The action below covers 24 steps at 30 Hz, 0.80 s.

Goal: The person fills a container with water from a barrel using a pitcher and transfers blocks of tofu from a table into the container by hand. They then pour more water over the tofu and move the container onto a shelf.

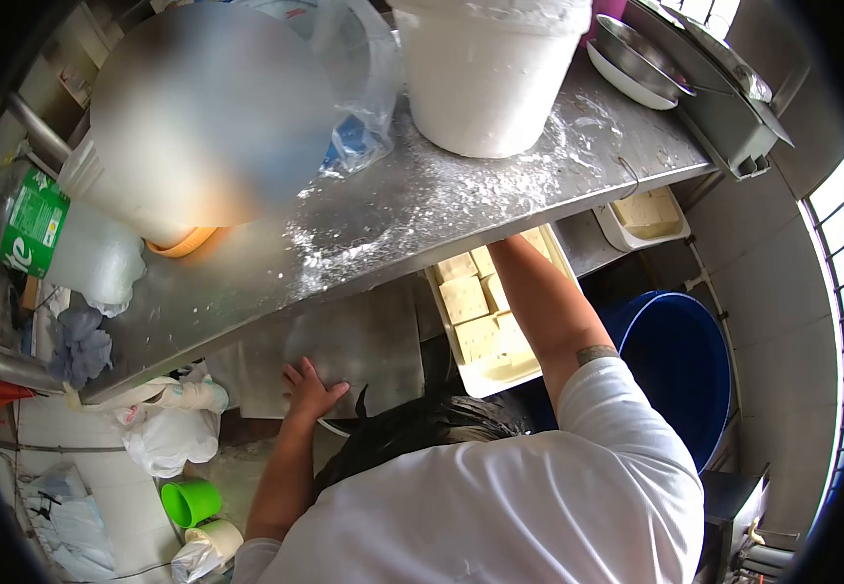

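Note:
Neither my left hand nor my right hand shows in this view. Directly before me a person in a white shirt bends forward, back turned to me and dark-haired head lowered. That person's right arm reaches over a white tub of pale yellow blocks that look like tofu; the hand itself is hidden beneath the steel counter. Fingers spread, the person's left hand is at the near edge of a flat metal panel under the counter.
White powder is scattered over the counter around a white bucket. A large plastic bottle stands left. A blue barrel and a smaller white tub are on the right. Lower left are a green cup and white bags.

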Motion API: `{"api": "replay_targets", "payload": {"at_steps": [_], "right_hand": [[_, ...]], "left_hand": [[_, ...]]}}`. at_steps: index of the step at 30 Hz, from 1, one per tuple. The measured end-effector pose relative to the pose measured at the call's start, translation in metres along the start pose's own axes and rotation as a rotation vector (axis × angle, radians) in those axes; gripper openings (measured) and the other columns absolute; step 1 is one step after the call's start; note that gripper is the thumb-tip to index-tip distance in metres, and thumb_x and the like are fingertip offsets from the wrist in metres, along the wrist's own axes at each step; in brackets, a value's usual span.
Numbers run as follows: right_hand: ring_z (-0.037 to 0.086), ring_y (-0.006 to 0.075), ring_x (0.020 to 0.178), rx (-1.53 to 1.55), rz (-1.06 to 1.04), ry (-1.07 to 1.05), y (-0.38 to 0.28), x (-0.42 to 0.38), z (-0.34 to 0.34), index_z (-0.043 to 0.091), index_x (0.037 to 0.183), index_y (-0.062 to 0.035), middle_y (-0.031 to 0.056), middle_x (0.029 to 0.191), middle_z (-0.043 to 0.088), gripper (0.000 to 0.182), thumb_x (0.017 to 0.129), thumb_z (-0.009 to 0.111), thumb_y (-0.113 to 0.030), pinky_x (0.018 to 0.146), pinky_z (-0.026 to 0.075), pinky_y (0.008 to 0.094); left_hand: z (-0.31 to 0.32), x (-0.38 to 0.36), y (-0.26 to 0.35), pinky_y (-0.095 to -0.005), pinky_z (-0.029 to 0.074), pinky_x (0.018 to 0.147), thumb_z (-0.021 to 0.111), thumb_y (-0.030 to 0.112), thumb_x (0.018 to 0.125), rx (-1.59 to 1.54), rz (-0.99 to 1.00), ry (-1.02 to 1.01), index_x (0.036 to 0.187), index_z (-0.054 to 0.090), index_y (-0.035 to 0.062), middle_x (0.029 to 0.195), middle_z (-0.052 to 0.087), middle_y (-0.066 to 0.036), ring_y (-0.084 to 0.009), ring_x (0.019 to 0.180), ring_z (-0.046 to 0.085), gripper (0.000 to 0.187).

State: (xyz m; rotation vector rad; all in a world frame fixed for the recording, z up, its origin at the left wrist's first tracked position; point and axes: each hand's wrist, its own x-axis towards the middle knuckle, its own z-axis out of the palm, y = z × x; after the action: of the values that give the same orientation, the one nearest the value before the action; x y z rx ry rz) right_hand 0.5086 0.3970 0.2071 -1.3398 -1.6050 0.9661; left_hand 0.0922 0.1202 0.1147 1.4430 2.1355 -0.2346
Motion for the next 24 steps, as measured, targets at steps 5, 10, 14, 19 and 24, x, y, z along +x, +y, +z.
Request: {"api": "replay_targets", "payload": {"at_steps": [5, 10, 14, 19, 24], "right_hand": [[0.054, 0.0329, 0.131, -0.134, -0.006, 0.004, -0.012, -0.005, 0.013, 0.053, 0.145, -0.0040, 0.0156, 0.146, 0.056, 0.049, 0.104, 0.054, -0.029, 0.113, 0.043, 0.0494], [0.051, 0.0334, 0.135, -0.241, -0.018, -0.001, -0.022, -0.017, 0.047, 0.052, 0.147, -0.0052, 0.0158, 0.149, 0.054, 0.050, 0.104, 0.052, -0.030, 0.115, 0.041, 0.0494], [0.049, 0.0339, 0.137, -0.289, -0.017, -0.006, -0.027, -0.021, 0.066, 0.051, 0.148, -0.0062, 0.0159, 0.151, 0.052, 0.050, 0.104, 0.051, -0.031, 0.116, 0.039, 0.0495], [0.046, 0.0345, 0.141, -0.335, -0.011, -0.010, -0.028, -0.024, 0.077, 0.051, 0.150, -0.0074, 0.0160, 0.153, 0.050, 0.051, 0.104, 0.049, -0.032, 0.118, 0.037, 0.0495], [0.043, 0.0350, 0.144, -0.367, -0.012, -0.014, -0.028, -0.026, 0.077, 0.050, 0.151, -0.0087, 0.0161, 0.156, 0.048, 0.053, 0.104, 0.048, -0.032, 0.120, 0.034, 0.0495]], "left_hand": [[-0.002, 0.011, -0.015, -0.0734, 0.019, 0.119, 0.081, 0.069, 0.074, 0.020, 0.068, 0.033, 0.167, 0.007, 0.0068, 0.169, -0.002, -0.037, -0.0573, 0.155, 0.002, 0.134], [-0.009, 0.024, -0.025, -0.0732, 0.020, 0.118, 0.081, 0.070, 0.074, 0.048, 0.071, 0.047, 0.167, 0.009, 0.0081, 0.169, 0.000, -0.035, -0.0553, 0.156, 0.002, 0.133], [-0.024, 0.030, -0.028, -0.0728, 0.019, 0.119, 0.081, 0.071, 0.074, 0.052, 0.068, 0.050, 0.167, 0.009, 0.0090, 0.170, -0.001, -0.034, -0.0541, 0.157, 0.002, 0.133], [-0.030, 0.031, -0.024, -0.0728, 0.018, 0.119, 0.080, 0.070, 0.074, 0.060, 0.051, 0.032, 0.167, 0.009, 0.0089, 0.170, -0.002, -0.034, -0.0539, 0.157, 0.000, 0.133], [-0.038, 0.022, -0.019, -0.0725, 0.017, 0.120, 0.079, 0.070, 0.076, 0.051, 0.043, 0.027, 0.168, 0.007, 0.0087, 0.171, -0.002, -0.033, -0.0536, 0.157, 0.000, 0.132]]}}
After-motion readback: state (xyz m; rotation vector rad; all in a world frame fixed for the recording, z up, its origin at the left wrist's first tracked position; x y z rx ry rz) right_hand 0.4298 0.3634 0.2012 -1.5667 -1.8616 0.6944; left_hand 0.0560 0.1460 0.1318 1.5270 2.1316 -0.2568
